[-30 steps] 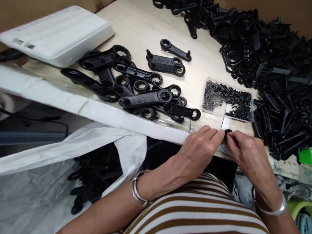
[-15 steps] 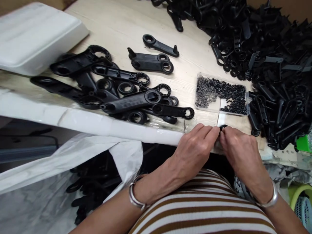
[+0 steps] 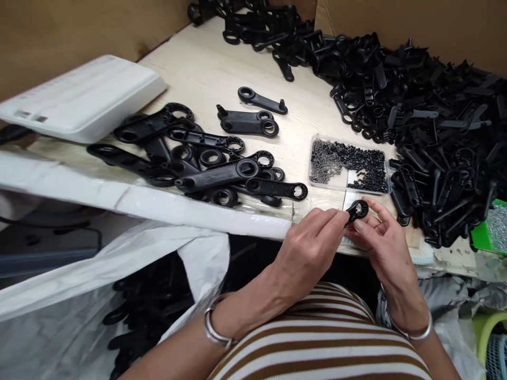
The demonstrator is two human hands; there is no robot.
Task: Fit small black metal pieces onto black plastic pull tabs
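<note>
My left hand (image 3: 307, 250) pinches a black plastic crank arm (image 3: 352, 212) at the table's front edge, its fingers hiding most of the shaft. The ring end, with a toothed-looking inner rim, points up and to the right. At that ring, my right hand (image 3: 392, 248) has its thumb on the near side and its other fingers curled loosely behind. Just beyond the hands stands a clear plastic box (image 3: 336, 183), holding small metal springs (image 3: 322, 161) on the left and tiny black pieces (image 3: 374, 163) on the right.
Left of the hands lies a heap of black crank arms (image 3: 214, 169), with several more (image 3: 249, 124) behind it. A large pile of black parts (image 3: 435, 132) fills the right and back. A white casing (image 3: 87, 100) sits at left; a green tray (image 3: 481, 232) is at far right.
The ring end of the crank arm now shows above my fingers. My right hand has turned and loosened, its fingers spreading from a tight pinch. The camera view has tilted up.
</note>
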